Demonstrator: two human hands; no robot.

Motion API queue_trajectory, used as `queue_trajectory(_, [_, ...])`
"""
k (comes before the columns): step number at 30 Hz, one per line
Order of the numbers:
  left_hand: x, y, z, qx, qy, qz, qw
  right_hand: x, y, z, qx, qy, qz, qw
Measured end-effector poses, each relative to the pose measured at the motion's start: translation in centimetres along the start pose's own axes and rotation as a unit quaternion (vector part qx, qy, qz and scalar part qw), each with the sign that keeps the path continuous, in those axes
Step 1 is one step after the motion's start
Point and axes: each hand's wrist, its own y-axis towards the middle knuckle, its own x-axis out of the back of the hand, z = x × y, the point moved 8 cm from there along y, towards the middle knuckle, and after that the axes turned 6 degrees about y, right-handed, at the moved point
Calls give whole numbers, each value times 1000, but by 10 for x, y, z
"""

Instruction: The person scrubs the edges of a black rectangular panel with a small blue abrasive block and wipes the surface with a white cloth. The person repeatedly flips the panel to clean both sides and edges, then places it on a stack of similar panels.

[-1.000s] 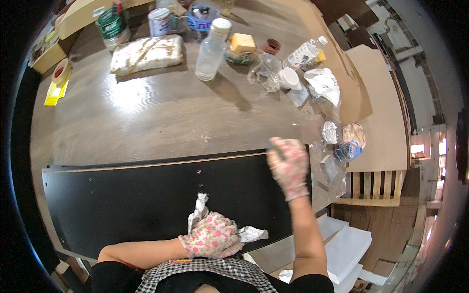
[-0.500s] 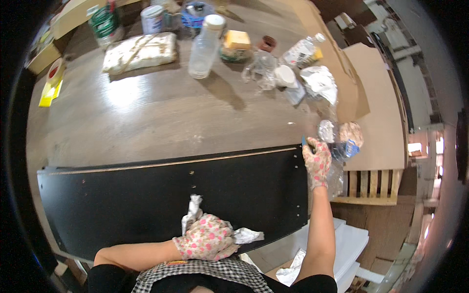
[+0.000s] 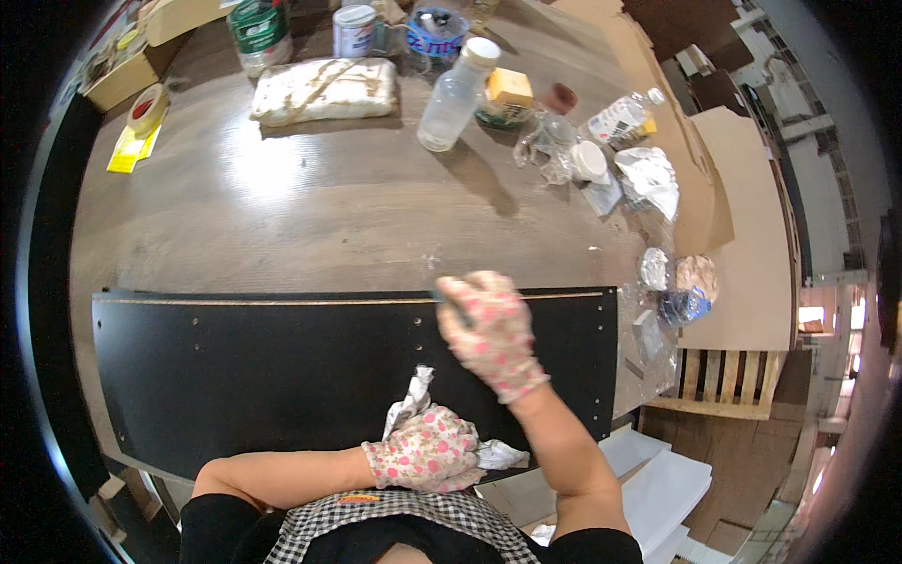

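A long black panel lies along the near side of the table, with a thin pale line along its far edge and small holes. My left hand, in a flower-print glove, is closed on a crumpled whitish rag and rests on the panel's near edge. The rag pokes out on both sides of the glove. At the panel's far edge, right of the middle, is my right hand, gloved alike and slightly blurred. Its fingers curl round something small and dark, mostly hidden by them.
A clear bottle, a white wrapped bundle and a yellow sponge stand farther back. Tape lies at far left. Crumpled plastic, a labelled bottle and a blue-banded clear piece are on the right, near cardboard.
My right hand has swept left along the panel's far edge, from its right corner toward the middle. My left hand stays on the rag. The whole view has shifted slightly.
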Motion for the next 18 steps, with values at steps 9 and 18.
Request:
queue_trajectory(9, [20, 18, 0, 14, 30, 23, 999, 183, -74, -227, -258, -77, -74, 960])
queue_trajectory(18, [34, 24, -12, 21, 108, -49, 993, 184, -184, -200, -124, 100, -28, 987])
